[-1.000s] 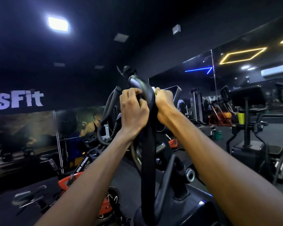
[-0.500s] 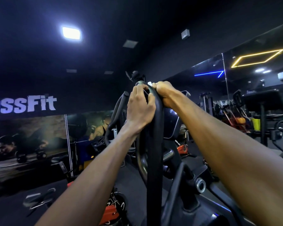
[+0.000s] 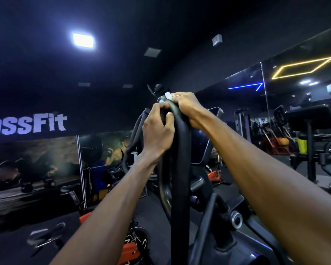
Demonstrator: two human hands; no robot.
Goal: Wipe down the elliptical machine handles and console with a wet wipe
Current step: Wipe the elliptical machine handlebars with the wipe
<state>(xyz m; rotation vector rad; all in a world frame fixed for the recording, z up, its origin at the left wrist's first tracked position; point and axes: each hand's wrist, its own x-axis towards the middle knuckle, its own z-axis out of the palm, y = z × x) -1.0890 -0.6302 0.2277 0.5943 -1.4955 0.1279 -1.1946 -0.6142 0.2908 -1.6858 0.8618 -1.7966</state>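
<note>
Two hands were up on the machine, the left hand [image 3: 158,129] and the right hand [image 3: 187,106], with one white wipe [image 3: 168,95] between them. I counted two black handles: the near handle [image 3: 180,169] and the far handle [image 3: 136,134]. One console [image 3: 204,146], one lit ceiling light [image 3: 83,40].

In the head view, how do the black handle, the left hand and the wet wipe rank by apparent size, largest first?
1. Black handle, running from the bottom edge up to the hands; nearness enlarges it.
2. Left hand, gripping the handle.
3. Wet wipe, only a small white corner visible beside the right hand.
</note>
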